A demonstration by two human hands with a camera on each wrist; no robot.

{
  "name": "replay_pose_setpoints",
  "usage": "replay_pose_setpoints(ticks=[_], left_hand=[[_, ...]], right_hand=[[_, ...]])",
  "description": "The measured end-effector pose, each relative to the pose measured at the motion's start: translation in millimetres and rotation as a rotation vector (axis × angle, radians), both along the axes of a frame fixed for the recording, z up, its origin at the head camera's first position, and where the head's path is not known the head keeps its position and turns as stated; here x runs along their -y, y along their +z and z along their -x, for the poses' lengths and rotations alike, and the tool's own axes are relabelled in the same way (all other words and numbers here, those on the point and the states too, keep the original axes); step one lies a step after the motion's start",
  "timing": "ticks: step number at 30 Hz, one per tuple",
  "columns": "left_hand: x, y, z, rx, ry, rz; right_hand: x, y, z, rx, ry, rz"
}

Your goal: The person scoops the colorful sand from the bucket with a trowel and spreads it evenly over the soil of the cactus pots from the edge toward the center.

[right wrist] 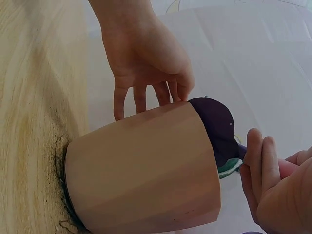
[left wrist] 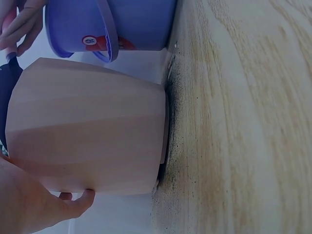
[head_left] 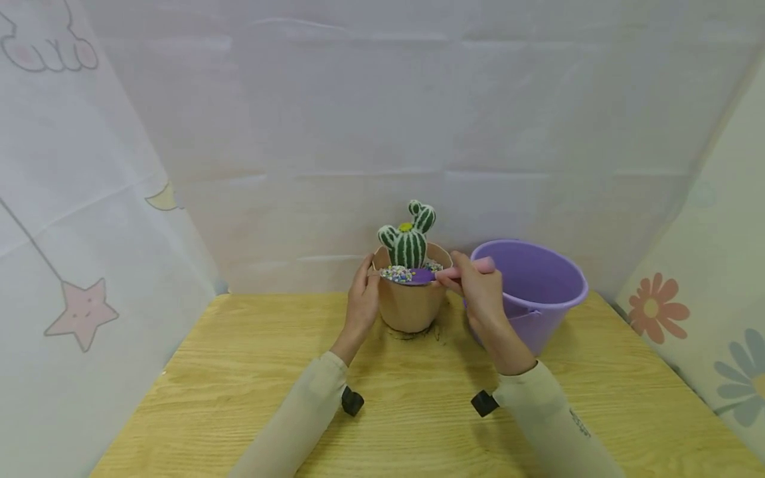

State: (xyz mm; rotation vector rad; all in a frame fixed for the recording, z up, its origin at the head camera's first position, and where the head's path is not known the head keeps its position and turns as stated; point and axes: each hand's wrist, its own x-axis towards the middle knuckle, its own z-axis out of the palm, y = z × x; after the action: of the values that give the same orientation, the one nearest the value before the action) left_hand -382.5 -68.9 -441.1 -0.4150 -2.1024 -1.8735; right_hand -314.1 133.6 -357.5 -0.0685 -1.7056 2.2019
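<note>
A toy cactus [head_left: 408, 247], green and white striped with a yellow flower, stands in a beige flowerpot [head_left: 409, 305]. Around its foot lie colourful granules [head_left: 397, 273]. My left hand [head_left: 362, 299] holds the pot from the left, its fingers against the outer wall [right wrist: 146, 161] and thumb near the rim. In my right hand [head_left: 483, 292] is the pink handle [head_left: 476, 265] of a small shovel. Its purple blade [head_left: 422, 275] lies over the front rim, with granules at its left end. The right wrist view shows the blade's dark underside [right wrist: 214, 124] close to the rim.
A purple bucket [head_left: 538, 292] stands right of the pot, just behind my right hand. Dark soil [left wrist: 173, 146] is scattered on the wooden table [head_left: 412, 411] round the pot's base. White cloth walls [head_left: 335, 133] rise behind and on both sides.
</note>
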Motion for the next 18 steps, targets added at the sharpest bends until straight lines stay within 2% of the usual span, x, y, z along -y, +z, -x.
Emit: replay_pose_setpoints(ticks=[18], left_hand=[[-1.0, -0.1, 0.3, -0.005, 0.012, -0.008]], right_hand=[[9.1, -7.3, 2.7, -0.014, -0.007, 0.076]])
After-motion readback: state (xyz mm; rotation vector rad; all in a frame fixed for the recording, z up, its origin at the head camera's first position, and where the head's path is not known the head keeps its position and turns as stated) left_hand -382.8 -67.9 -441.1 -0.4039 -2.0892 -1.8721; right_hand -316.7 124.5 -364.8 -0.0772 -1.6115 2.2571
